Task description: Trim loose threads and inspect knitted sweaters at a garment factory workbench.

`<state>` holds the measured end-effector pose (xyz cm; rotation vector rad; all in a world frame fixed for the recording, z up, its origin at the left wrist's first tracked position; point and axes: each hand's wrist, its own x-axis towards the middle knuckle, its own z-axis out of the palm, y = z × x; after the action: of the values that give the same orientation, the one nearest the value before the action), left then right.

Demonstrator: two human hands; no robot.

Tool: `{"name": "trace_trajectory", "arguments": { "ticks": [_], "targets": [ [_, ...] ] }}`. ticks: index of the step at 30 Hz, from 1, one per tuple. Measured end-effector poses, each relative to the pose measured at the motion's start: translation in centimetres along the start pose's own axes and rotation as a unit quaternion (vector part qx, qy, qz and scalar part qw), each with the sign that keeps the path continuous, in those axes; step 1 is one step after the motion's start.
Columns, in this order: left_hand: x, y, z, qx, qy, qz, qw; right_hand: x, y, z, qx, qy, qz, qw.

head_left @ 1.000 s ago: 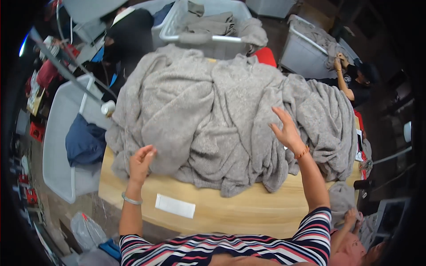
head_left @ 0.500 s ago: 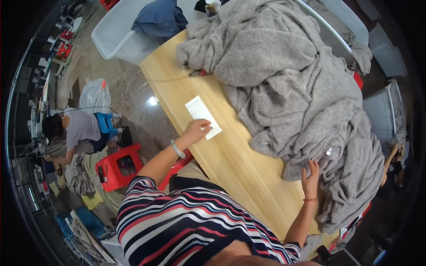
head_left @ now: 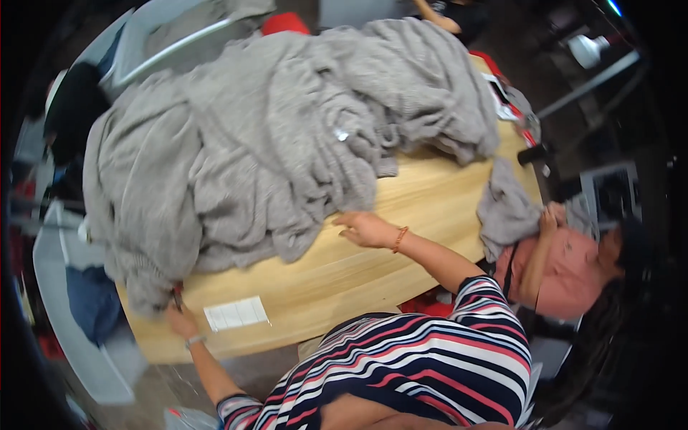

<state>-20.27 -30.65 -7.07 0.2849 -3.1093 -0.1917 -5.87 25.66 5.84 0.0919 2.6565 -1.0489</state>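
Observation:
A large heap of grey knitted fabric (head_left: 244, 136) covers the far part of the wooden table (head_left: 344, 276). My left hand (head_left: 181, 321) is at the table's left end, its fingertips at a small red-and-dark tool (head_left: 177, 292) beside the heap's edge. Blur hides whether the fingers are closed on the tool. With fingers stretched out and nothing held, my right hand (head_left: 365, 228) is over the wood at the heap's near edge. A white paper slip (head_left: 236, 314) with ruled lines lies near the front edge, right of my left hand.
White bins (head_left: 54, 315) stand at the left, one with a dark blue bundle (head_left: 93, 304), and another bin (head_left: 179, 43) is behind the heap. At the right, a person in pink (head_left: 559, 272) handles grey fabric (head_left: 505, 204) on the table's end.
My view has swung to the right. My left hand has left the paper slip and reached the small red-and-dark tool. My right hand has come away from the fabric's right part.

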Motion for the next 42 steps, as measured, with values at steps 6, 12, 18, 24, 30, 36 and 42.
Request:
{"name": "trace_trajectory", "arguments": {
  "ticks": [6, 12, 18, 24, 30, 36, 42],
  "targets": [
    [-8.8, -0.6, -0.9, -0.285, -0.126, 0.130, 0.941, -2.0, -3.0, 4.4, 0.038, 0.002, 0.001, 0.999],
    [-16.0, 3.3, -7.2, -0.319, -0.234, 0.141, 0.908, -3.3, -7.5, 7.7, 0.271, -0.144, 0.032, 0.951],
    [-18.8, 11.5, -12.0, -0.339, -0.385, 0.207, 0.833, -3.9, -12.6, 9.1, 0.417, -0.202, -0.022, 0.886],
    [-17.9, 24.8, -7.8, -0.400, -0.340, 0.407, 0.748, -3.4, -11.0, 5.7, 0.653, 0.139, 0.001, 0.745],
    [-18.9, 44.7, -10.0, -0.444, -0.371, 0.476, 0.663, -6.8, 1.7, -9.0, 0.577, 0.419, 0.059, 0.699],
    [-12.7, 61.9, -5.6, -0.597, -0.521, 0.157, 0.589, -9.6, 18.1, -26.6, 0.404, 0.565, 0.069, 0.716],
    [-12.1, 76.3, -0.9, -0.574, -0.440, 0.102, 0.683, -14.0, 38.4, -37.5, 0.187, 0.638, 0.253, 0.702]
  ]
}}
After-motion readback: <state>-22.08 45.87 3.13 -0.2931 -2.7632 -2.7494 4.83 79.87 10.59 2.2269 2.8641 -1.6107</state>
